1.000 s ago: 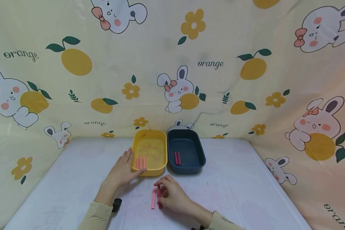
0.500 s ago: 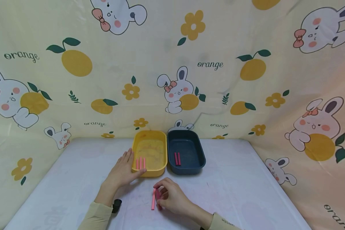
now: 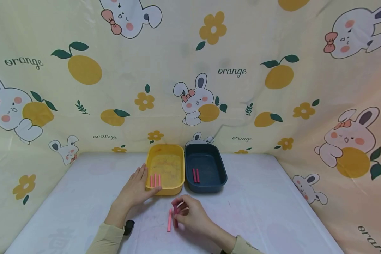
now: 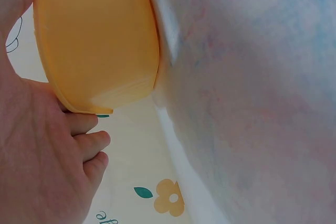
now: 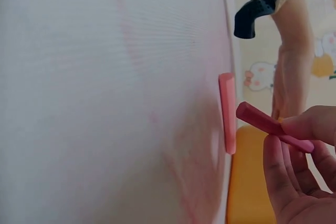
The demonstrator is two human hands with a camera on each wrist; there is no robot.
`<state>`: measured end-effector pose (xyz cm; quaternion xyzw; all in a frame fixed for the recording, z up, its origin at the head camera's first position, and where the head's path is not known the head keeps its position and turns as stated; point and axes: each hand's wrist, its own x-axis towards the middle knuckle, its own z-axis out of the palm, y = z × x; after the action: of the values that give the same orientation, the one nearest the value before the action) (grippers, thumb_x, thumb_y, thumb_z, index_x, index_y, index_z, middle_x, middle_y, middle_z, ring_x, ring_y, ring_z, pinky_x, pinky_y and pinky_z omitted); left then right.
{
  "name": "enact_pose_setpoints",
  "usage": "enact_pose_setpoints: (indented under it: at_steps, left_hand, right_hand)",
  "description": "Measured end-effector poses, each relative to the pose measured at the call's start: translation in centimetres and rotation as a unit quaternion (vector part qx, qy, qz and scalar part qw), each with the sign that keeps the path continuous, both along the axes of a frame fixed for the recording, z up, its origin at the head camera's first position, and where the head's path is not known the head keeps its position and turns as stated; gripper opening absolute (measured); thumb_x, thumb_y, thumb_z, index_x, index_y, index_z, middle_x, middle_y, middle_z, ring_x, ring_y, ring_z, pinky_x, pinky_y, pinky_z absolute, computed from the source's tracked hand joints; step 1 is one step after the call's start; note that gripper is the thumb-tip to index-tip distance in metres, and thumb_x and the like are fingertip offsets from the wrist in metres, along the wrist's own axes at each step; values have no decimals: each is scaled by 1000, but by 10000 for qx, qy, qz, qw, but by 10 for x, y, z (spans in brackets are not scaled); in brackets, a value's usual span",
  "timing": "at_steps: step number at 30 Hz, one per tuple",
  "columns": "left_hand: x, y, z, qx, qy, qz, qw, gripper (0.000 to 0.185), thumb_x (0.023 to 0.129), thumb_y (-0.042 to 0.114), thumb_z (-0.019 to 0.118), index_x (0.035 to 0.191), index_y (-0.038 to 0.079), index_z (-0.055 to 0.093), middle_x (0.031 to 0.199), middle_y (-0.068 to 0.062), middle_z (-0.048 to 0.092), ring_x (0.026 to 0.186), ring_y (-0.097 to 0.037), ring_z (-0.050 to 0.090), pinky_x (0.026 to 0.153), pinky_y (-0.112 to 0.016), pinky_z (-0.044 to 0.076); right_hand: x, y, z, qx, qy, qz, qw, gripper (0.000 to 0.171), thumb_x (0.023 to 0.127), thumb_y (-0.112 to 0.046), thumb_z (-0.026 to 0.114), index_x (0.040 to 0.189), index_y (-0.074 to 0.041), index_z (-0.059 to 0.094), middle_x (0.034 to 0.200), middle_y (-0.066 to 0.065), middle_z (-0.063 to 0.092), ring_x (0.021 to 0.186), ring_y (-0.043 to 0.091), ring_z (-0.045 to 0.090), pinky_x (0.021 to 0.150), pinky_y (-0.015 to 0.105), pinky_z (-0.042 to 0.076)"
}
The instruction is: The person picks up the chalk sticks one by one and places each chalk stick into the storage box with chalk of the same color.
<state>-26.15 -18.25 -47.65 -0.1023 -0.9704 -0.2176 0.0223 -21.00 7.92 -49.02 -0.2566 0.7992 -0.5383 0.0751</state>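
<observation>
Pinched between thumb and fingertips, a dark pink chalk-like stick (image 5: pixel 260 119) is in my right hand (image 3: pixel 193 216), just right of a lighter pink stick (image 3: pixel 169 221) lying on the table. My left hand (image 3: pixel 133 187) rests at the near left corner of a yellow bin (image 3: pixel 180 176), fingers extended along its side and thumb on the front rim. Several light pink sticks (image 3: pixel 155 180) lie in the yellow bin, side by side. Two dark pink sticks (image 3: pixel 195 175) are in the navy bin (image 3: pixel 224 176) beside it. In the left wrist view, the bin hides part of my left hand.
Both bins stand touching or nearly so at the back of the white-covered table (image 3: pixel 257 211). A patterned cloth (image 3: pixel 165 53) hangs behind and on both sides. Black wrist straps or mounts (image 3: pixel 128 227) show below the left hand.
The dark pink stick turned slightly in my right hand's fingers, first shifting a little left, then back right and upright-looking. The left hand, bins and light pink stick stay put.
</observation>
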Motion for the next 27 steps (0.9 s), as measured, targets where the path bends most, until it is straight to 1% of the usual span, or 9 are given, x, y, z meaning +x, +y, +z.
enact_pose_setpoints:
  at_steps: [2, 5, 10, 15, 22, 27]
  left_hand:
    - [0, 0, 0, -3, -3, -4, 10000, 110, 96, 68, 58, 159, -13, 19, 170, -29, 13, 156, -48, 16, 127, -58, 17]
    - [-1, -1, -1, -16, 1, -20, 10000, 110, 96, 68, 58, 159, -13, 19, 170, -28, 13, 156, -48, 16, 127, -59, 18]
    - [-1, -2, -3, -20, 49, -58, 10000, 110, 96, 68, 58, 159, -14, 20, 170, -29, 13, 156, -48, 16, 127, -59, 18]
    - [-1, -3, -3, -43, 99, -79, 9999, 113, 95, 71, 56, 158, -14, 20, 170, -29, 13, 156, -48, 17, 127, -59, 18]
    - [-1, -2, -2, -16, 23, -43, 10000, 112, 95, 70, 57, 159, -14, 18, 170, -29, 12, 156, -48, 16, 127, -59, 18]
    - [-1, -2, -1, -6, -33, -45, 10000, 110, 96, 68, 58, 159, -13, 18, 170, -28, 11, 156, -48, 15, 127, -59, 17]
  right_hand:
    - [0, 0, 1, -140, 11, -66, 9999, 31, 86, 6, 78, 115, -2, 68, 110, 8, 69, 92, 18, 68, 81, 22, 60]
    - [-1, -1, 3, -332, -37, -200, 9992, 31, 87, 7, 76, 115, -4, 68, 109, 8, 70, 92, 19, 68, 80, 21, 59]
    - [-4, -1, 6, -585, -18, -448, 9973, 30, 89, 7, 74, 116, -4, 68, 111, 10, 72, 96, 21, 70, 82, 24, 60]
    - [-8, 0, 10, -591, 49, -746, 9954, 26, 93, 2, 72, 117, -5, 69, 114, 14, 72, 101, 23, 69, 83, 23, 59]
    - [-14, 3, 14, -545, 333, -1145, 9914, 25, 96, -5, 72, 120, -12, 72, 112, 6, 73, 100, 19, 69, 86, 21, 57]
    - [-18, 6, 21, -689, 274, -1301, 9887, 26, 98, -7, 72, 123, -14, 73, 116, 7, 73, 101, 19, 68, 89, 18, 56]
